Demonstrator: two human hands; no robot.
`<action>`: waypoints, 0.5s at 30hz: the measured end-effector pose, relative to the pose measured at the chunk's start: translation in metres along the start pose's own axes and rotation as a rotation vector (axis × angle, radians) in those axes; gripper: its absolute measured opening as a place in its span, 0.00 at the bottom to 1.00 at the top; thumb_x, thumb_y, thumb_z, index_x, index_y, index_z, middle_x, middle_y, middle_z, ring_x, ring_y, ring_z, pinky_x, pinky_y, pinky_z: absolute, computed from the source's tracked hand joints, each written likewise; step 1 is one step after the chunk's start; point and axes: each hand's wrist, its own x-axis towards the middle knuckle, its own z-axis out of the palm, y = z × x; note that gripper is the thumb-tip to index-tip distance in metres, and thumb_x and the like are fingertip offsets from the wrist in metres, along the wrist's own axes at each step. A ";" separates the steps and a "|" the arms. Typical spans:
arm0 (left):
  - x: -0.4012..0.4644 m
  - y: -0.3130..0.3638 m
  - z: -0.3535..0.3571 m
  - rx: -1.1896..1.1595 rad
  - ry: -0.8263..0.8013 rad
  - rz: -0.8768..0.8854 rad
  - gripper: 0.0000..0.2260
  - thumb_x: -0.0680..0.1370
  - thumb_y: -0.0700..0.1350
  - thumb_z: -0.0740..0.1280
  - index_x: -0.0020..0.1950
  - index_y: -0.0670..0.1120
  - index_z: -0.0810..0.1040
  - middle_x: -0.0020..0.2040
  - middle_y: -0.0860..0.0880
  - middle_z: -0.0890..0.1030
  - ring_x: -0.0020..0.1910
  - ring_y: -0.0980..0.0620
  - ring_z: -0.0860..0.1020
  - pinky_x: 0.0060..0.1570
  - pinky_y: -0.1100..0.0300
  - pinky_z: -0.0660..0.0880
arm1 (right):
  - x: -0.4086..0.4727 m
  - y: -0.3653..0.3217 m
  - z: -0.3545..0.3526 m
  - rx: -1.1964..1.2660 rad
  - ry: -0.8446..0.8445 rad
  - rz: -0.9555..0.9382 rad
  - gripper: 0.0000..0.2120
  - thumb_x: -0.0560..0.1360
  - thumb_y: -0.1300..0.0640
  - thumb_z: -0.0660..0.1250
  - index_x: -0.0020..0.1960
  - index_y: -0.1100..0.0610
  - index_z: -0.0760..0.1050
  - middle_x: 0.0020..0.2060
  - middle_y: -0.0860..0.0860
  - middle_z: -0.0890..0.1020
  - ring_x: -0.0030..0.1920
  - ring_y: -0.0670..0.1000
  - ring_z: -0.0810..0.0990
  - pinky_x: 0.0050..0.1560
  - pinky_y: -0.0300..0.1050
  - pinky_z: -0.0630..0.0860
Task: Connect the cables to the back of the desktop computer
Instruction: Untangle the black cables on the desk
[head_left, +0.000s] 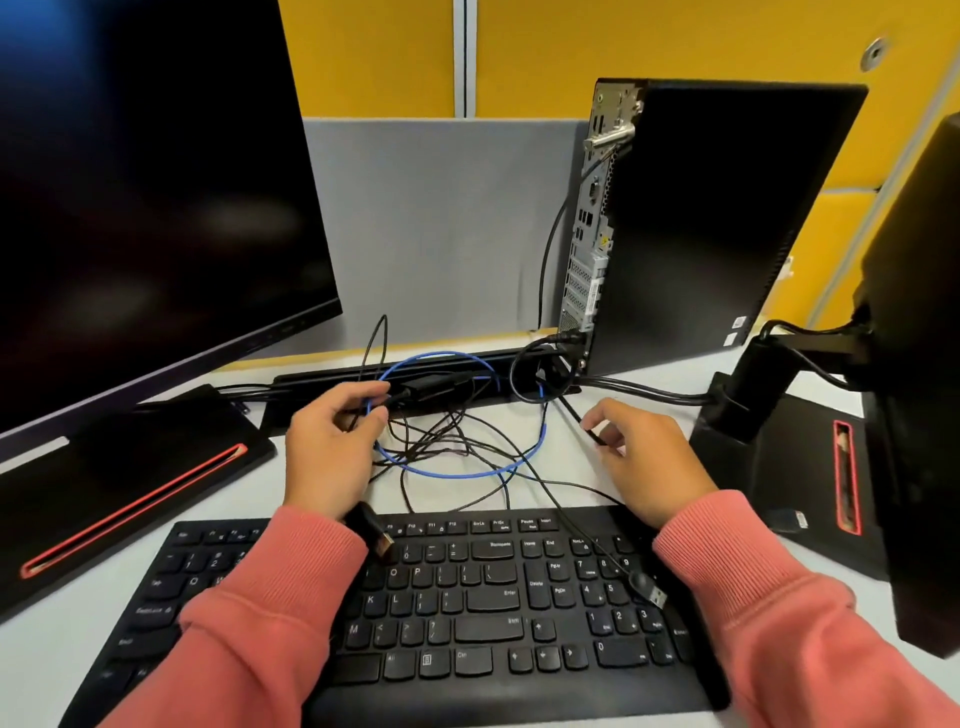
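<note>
Keyboard (467, 613) fronts tangled cables (447, 441); both hands pinch strands.

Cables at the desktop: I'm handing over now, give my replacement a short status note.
Left hand grips cables from the tangle, blue cable among them.
Right hand pinches a thin black cable.
Desktop computer stands upright, rear ports facing left.
Done: a black cable appears plugged in at the rear's bottom.
Left: loose USB plug and a flat plug lie on the keyboard; tangle to sort and connect.
</note>
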 end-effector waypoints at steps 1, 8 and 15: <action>0.001 0.000 -0.001 0.003 0.007 -0.006 0.12 0.78 0.33 0.70 0.55 0.48 0.85 0.49 0.54 0.84 0.38 0.72 0.77 0.38 0.79 0.70 | -0.003 -0.002 -0.001 -0.060 -0.011 -0.022 0.16 0.78 0.66 0.65 0.54 0.46 0.77 0.48 0.47 0.78 0.50 0.50 0.77 0.48 0.44 0.75; 0.002 -0.004 -0.004 -0.116 -0.007 -0.067 0.13 0.80 0.36 0.68 0.54 0.55 0.85 0.50 0.55 0.86 0.49 0.63 0.82 0.52 0.70 0.75 | -0.025 -0.029 0.008 -0.179 -0.140 -0.185 0.04 0.79 0.48 0.64 0.52 0.43 0.78 0.48 0.39 0.72 0.56 0.45 0.66 0.54 0.50 0.61; -0.002 -0.003 -0.013 0.088 -0.026 0.228 0.14 0.78 0.36 0.69 0.57 0.54 0.84 0.58 0.55 0.81 0.60 0.56 0.78 0.60 0.56 0.75 | -0.020 -0.037 0.010 0.010 -0.110 -0.199 0.08 0.79 0.56 0.65 0.42 0.49 0.74 0.40 0.43 0.80 0.46 0.44 0.75 0.51 0.48 0.66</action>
